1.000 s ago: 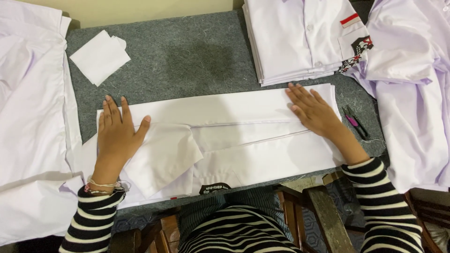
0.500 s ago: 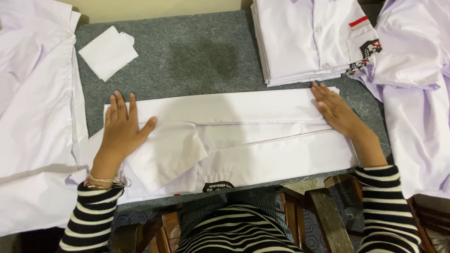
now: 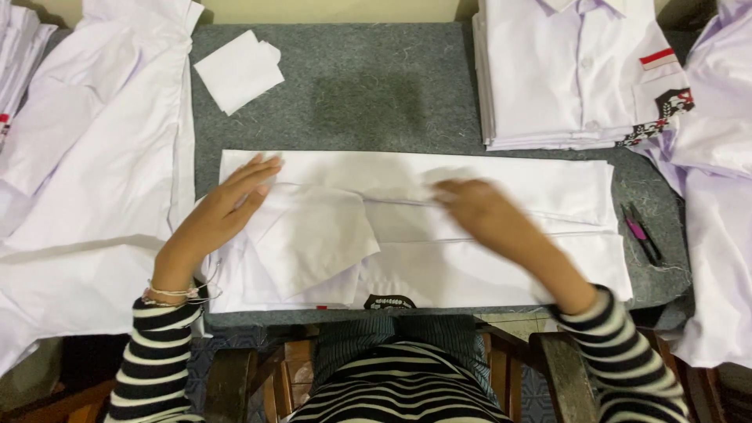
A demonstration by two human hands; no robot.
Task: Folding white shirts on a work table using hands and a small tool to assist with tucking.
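- The shirt (image 3: 439,235) lies folded into a long white band across the grey mat (image 3: 368,86), at the mat's near edge, sleeve flap up.
- Your left hand (image 3: 223,215) lies flat on the shirt's left end, fingers spread, gripping nothing.
- Your right hand (image 3: 489,219) is over the shirt's middle and blurred. It looks open and flat. Whether it touches the cloth cannot be told.
- The two hands are apart, with the sleeve flap (image 3: 313,243) between them.
- Keep the left palm pressing the shirt's left end so the band does not slide on the mat.
- Smooth with a flat palm along the shirt's length. Do not pinch the cloth, as this probably raises new creases.
- Keep the shirt's long edges parallel to the mat's near edge. Check that the flap stays inside the band's outline.
- Watch the small scissors (image 3: 642,235) just beside the shirt's right end. A wide sweep could catch them.
- A stack of folded shirts (image 3: 564,78) sits beyond the shirt's right end, apart from it.
- A small white folded piece (image 3: 237,72) lies beyond the shirt's left end, well apart.
- Loose white shirts (image 3: 86,180) are heaped left of the shirt, more (image 3: 717,196) to its right.
- The mat is coarse grey felt, with a darker patch beyond the shirt's middle.
- A wooden chair frame (image 3: 556,372) shows below the shirt. A pale wall runs past the mat's far edge.
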